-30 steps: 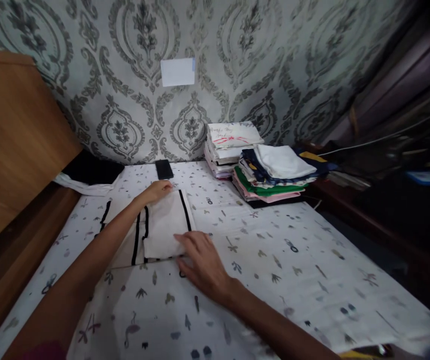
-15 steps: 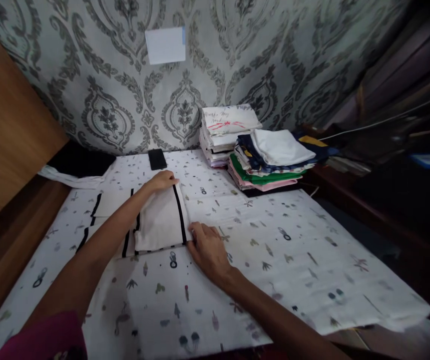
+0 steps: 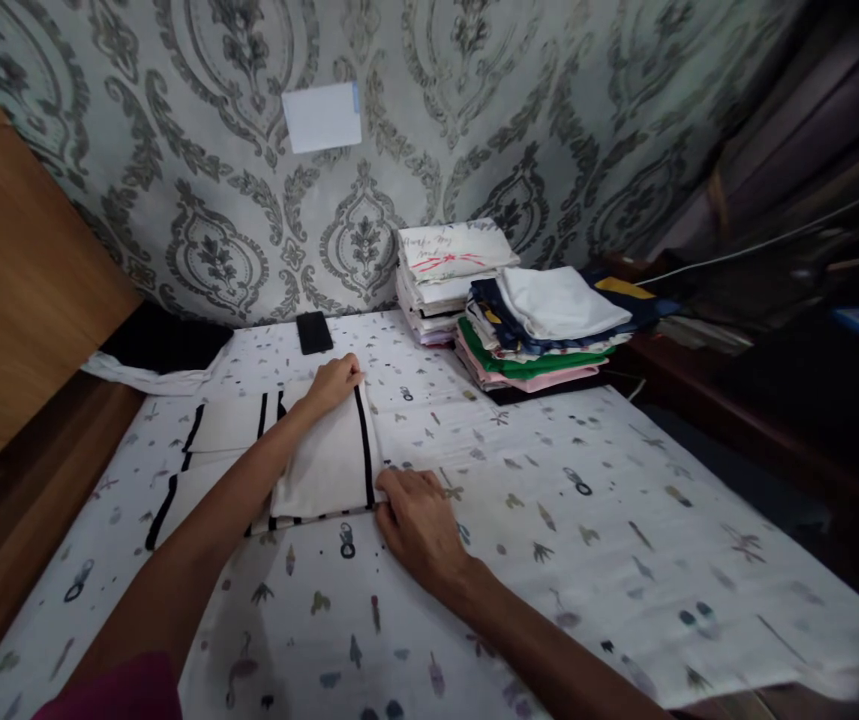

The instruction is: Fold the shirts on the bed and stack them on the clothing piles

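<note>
A white garment with black stripes (image 3: 324,455) lies partly folded on the patterned sheet, its right part doubled over the rest. At the far right corner of the fold, my left hand (image 3: 337,380) pinches the cloth between thumb and fingers. My right hand (image 3: 423,522) has its curled fingers closed on the near right corner, beside the black stripe. The left forearm passes over the garment and hides part of its left side, where two striped ends (image 3: 226,425) spread out.
Behind the garment lies a black phone (image 3: 314,332). Folded clothes stand in a white-topped stack (image 3: 457,255) and a mixed-colour stack (image 3: 541,350) at the back right. Black and white cloth (image 3: 166,340) lies at the back left, by a wooden panel (image 3: 24,280). A patterned wall covering (image 3: 361,230) rises behind.
The whole scene sits slightly lower as my head view tilts up. Both hands keep their hold on the garment's right corners, with hardly any movement of the cloth.
</note>
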Motion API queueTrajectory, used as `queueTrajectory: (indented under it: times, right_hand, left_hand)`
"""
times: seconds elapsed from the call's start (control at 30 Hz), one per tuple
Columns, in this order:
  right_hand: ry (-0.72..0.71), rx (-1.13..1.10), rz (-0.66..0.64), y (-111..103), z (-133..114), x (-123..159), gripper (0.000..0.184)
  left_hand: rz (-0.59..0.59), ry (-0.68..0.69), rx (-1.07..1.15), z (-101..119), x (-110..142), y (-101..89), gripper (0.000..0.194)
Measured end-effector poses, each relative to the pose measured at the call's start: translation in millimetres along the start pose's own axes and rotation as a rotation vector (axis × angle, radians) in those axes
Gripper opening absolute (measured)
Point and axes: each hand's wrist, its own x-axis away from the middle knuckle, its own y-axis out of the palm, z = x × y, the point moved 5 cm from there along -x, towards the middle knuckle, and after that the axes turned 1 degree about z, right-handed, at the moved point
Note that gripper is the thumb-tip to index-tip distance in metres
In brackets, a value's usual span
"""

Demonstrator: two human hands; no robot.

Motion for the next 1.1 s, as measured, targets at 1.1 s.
queueTrajectory:
  times: [1.1]
  right_hand:
    - [-0.145, -0.392, -0.465, 121.8, -10.6, -250.7, 0.023]
  left_hand:
    - [-0.06, -0.475, 0.311, -20.1, 232.1, -56.6, 0.043]
